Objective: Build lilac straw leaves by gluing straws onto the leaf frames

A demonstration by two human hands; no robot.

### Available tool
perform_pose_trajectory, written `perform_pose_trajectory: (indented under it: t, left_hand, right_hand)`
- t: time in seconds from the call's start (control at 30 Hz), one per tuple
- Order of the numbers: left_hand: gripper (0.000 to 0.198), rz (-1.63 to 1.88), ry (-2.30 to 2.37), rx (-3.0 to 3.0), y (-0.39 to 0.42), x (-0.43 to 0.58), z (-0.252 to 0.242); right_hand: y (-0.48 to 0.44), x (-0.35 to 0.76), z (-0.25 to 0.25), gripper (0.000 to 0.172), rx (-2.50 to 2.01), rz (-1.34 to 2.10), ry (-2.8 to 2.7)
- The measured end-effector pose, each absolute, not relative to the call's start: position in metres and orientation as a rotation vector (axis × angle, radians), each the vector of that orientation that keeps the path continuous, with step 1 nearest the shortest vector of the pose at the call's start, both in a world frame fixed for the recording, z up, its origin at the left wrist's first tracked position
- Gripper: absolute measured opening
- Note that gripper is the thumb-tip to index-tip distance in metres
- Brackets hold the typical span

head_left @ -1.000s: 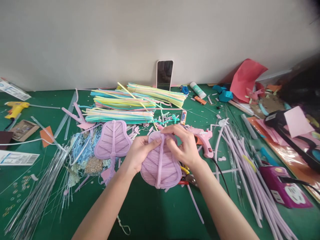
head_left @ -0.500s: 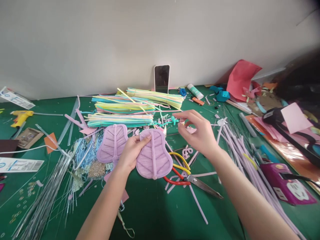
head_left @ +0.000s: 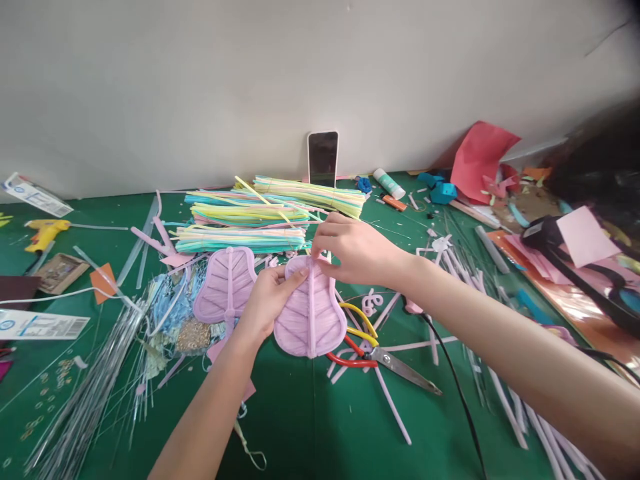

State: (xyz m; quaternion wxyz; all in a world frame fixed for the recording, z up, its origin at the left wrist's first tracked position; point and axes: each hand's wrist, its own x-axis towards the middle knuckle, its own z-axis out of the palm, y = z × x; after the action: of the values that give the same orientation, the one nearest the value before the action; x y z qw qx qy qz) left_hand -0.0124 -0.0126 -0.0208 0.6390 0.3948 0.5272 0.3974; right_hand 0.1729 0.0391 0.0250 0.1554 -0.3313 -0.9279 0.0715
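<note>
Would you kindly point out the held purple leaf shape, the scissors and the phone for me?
Held purple leaf shape point(head_left: 311, 310): head view, on its central rib.
Scissors point(head_left: 383, 355): head view, on the metal near the pivot.
Phone point(head_left: 323, 159): head view, on its dark screen.

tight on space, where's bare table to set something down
Widest bare room: the green table below the held leaf, between the pale string and a loose lilac stem. A smaller bare patch lies between that stem, the scissors and the black cable. Crowded: beyond the leaf, with pipe-cleaner bundles, and at left, with silver wires.
</note>
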Motion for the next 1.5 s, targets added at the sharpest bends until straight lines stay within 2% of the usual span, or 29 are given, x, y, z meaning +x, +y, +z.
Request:
perform_pose_trajectory:
  t: [0.37,0.67,0.9,1.33,1.5]
  left_hand:
    - [0.038,0.892,1.232,0.927,-0.012,-0.008,-0.019]
    - [0.036,0.886,1.200,0.870,-0.011,-0.011,-0.023]
    - [0.033,0.902,1.145,0.825,-0.011,-0.014,-0.022]
    - [0.033,0.846,1.155,0.850,-0.011,-0.014,-0.024]
    - [0.032,0.887,1.164,0.808,-0.012,-0.026,-0.025]
  right_hand:
    - [0.036,0.164,0.024,0.014,-1.085,-0.018,-2.759]
    - [0.038,0.166,0.018,0.015,-0.941,-0.097,-2.791]
    - [0.041,0.185,0.027,0.018,-0.950,0.289,-2.597]
    - [0.036,0.177,0.028,0.016,-1.147,0.373,-2.780]
    - [0.033,0.188,0.026,0.026,-1.206,0.886,-2.287]
